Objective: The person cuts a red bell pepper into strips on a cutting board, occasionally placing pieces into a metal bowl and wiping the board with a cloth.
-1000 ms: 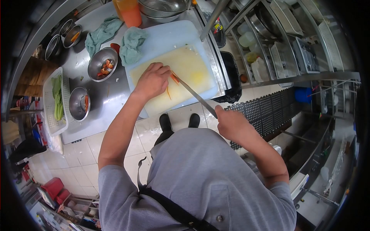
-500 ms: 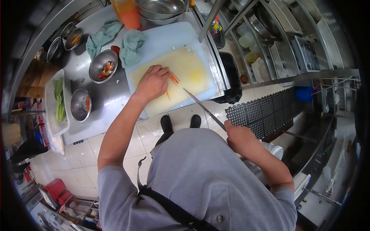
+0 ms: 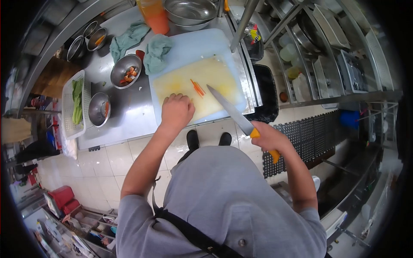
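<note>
My right hand (image 3: 269, 136) grips a kitchen knife (image 3: 232, 111) by its yellow handle. The blade points up and left, its tip over the yellowish cutting board (image 3: 223, 71). Thin orange strips, looking like carrot (image 3: 197, 87), lie together on the board, just left of the knife tip. My left hand (image 3: 177, 111) rests at the board's near left part with its fingers curled closed; whatever they may hold is hidden. Beneath the yellowish board lies a larger pale blue board (image 3: 206, 38).
Left of the boards stand a metal bowl with orange-red pieces (image 3: 116, 76), a smaller metal bowl (image 3: 95, 116) and a white basket (image 3: 86, 90) with green stalks. Green cloths (image 3: 157, 53) lie behind. An orange container (image 3: 157, 21) and metal colander (image 3: 185, 13) stand at the back.
My left hand has moved off the orange strips toward the board's near edge, leaving them in plain view. My right hand has turned the knife so its blade's flat side shows. The camera view has shifted slightly.
</note>
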Available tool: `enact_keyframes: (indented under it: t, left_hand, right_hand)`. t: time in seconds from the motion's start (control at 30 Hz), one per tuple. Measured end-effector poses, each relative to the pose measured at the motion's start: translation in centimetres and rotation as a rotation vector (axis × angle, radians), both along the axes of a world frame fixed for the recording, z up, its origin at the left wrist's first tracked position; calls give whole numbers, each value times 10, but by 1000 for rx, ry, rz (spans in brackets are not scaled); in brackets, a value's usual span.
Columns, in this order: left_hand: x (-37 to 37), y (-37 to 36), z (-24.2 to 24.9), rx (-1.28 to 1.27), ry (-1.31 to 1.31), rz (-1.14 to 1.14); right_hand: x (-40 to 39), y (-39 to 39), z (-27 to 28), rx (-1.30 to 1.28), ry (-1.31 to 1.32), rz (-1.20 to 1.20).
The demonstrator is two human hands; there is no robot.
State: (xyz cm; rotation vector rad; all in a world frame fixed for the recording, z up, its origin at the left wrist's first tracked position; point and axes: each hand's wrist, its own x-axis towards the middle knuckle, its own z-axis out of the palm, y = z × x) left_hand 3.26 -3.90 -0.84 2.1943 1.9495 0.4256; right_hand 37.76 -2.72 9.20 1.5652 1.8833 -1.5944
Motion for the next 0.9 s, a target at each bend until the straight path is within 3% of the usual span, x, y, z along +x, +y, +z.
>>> enact_keyframes:
  t: [0.1, 0.37, 0.63, 0.9]
  left_hand:
    - [10, 15, -9, 106, 64, 159]
    - [25, 37, -3, -114, -79, 437]
    - [32, 44, 4, -182, -193, 567]
    - [26, 45, -5, -118, -250, 626]
  right_hand:
    - [5, 21, -7, -75, 58, 27]
    - [12, 56, -29, -155, 129, 204]
    - [-4, 66, -41, -175, 198, 299]
    - [-18, 62, -42, -266, 264, 220]
